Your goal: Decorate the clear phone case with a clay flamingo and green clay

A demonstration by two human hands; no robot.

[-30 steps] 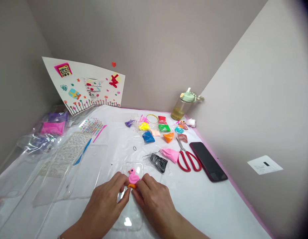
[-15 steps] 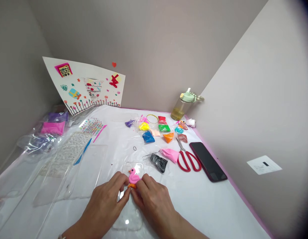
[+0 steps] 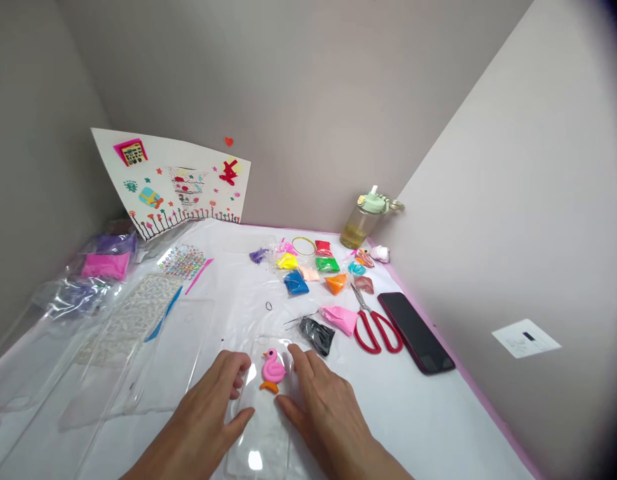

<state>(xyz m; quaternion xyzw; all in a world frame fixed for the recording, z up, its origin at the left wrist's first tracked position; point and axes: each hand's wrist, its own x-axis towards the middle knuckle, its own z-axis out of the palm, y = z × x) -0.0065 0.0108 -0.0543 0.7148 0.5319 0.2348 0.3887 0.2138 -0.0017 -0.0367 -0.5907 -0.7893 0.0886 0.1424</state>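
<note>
A clear phone case (image 3: 261, 437) lies flat in front of me. On its upper part sits a pink clay duck (image 3: 273, 370) with a black eye and an orange beak, its head toward the left. Just below the body rests a curved orange clay piece (image 3: 269, 387). My left hand (image 3: 213, 400) is at the case's left side, thumb and fingers apart, holding nothing. To the right of the duck, my right hand (image 3: 323, 400) is also open, its thumb tip close to the orange piece. Whether either hand touches the case, I cannot tell.
Black clay (image 3: 316, 335), pink clay (image 3: 340, 319), red-handled scissors (image 3: 376, 327) and a phone (image 3: 416, 333) lie to the right. Several coloured clay packets, including a blue one (image 3: 296, 283), are behind. A bottle (image 3: 361, 220) stands by the wall; plastic sheets (image 3: 123, 327) spread leftward.
Both hands have let go of the duck and orange piece and moved apart, fingers opening. The orange piece shows fully below the duck. The whole view has shifted slightly.
</note>
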